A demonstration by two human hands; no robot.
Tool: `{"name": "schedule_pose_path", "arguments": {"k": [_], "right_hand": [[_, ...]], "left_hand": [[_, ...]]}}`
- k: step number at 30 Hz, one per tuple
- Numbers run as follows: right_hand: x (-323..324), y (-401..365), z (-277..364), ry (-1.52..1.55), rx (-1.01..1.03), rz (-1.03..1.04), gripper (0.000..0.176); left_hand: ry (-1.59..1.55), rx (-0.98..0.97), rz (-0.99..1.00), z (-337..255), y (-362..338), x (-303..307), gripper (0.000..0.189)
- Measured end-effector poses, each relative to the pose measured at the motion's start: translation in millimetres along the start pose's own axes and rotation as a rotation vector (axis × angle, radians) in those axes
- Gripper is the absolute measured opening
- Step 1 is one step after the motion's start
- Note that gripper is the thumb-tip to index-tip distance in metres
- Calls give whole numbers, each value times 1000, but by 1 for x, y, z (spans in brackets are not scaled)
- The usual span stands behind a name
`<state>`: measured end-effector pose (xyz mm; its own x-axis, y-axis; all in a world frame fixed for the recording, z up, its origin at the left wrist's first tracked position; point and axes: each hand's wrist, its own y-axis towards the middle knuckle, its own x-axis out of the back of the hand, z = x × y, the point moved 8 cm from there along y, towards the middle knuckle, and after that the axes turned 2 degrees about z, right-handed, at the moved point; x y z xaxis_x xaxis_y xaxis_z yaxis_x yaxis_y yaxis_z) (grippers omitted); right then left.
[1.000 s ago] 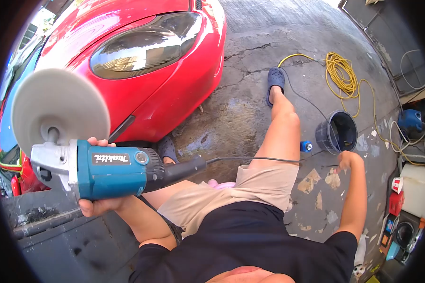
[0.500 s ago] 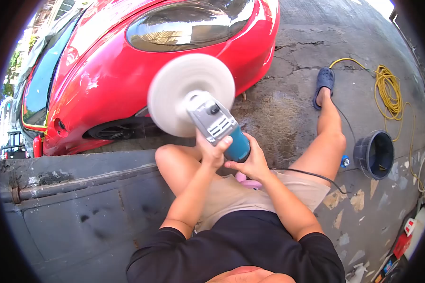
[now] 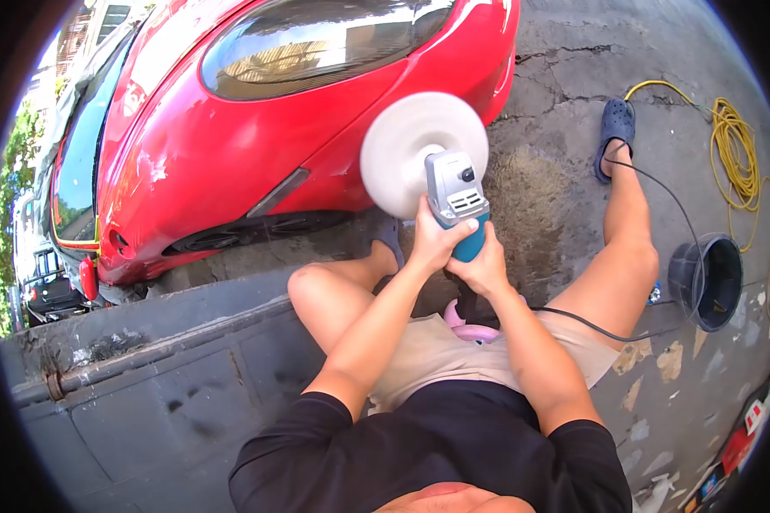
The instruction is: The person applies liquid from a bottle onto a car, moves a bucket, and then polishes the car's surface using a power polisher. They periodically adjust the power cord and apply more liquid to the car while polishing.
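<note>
Both my hands are closed around a grey-and-teal polisher [image 3: 458, 190] with a large round white buffing pad [image 3: 393, 162]. My left hand [image 3: 435, 238] grips it just behind the grey head, thumb across the top. Lower down, my right hand [image 3: 488, 263] wraps the teal body from the right side. The pad's markings are smeared in a circle, and its left part overlaps the front bumper of a red car [image 3: 316, 128] in this view. Above the pad is the car's headlight [image 3: 316, 47]. A black power cord [image 3: 590, 325] runs out past my right thigh.
A dark bucket [image 3: 717, 308] stands on the concrete at the right, beyond my right knee. Coiled yellow extension cord [image 3: 736, 154] lies farther off, near my clogged foot [image 3: 616, 128]. A low grey wall [image 3: 145, 393] runs along my left. Something pink [image 3: 475, 332] is between my thighs.
Both hands have carried the polisher to the right, and its pad now appears smaller and overlaps the bumper's lower right edge. The view has shifted a little. Both grips are unchanged.
</note>
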<state>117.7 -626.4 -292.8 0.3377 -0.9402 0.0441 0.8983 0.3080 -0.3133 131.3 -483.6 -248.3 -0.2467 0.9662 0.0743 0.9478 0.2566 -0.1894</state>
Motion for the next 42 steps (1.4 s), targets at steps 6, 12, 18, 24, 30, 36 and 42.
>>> {"name": "schedule_pose_path", "arguments": {"k": [6,12,18,24,30,36,42], "right_hand": [[26,38,12,131,95,-76,81],[24,42,10,157,94,-23,82],[-9,21,2,146,98,77,89],[-40,9,0,99,83,199,94],[-74,2,-8,17,122,290,106],[-80,0,2,-61,161,332,105],[-34,10,9,-5,178,149,98]], "left_hand": [[236,6,5,-14,49,-23,95],[297,57,-16,-26,43,-23,97],[197,24,-73,-10,3,12,104],[27,-32,-114,3,-27,42,94],[-113,-56,-158,6,-52,72,101],[-85,-111,-158,8,-62,89,96],[-131,-52,-47,-6,-26,39,94]]}}
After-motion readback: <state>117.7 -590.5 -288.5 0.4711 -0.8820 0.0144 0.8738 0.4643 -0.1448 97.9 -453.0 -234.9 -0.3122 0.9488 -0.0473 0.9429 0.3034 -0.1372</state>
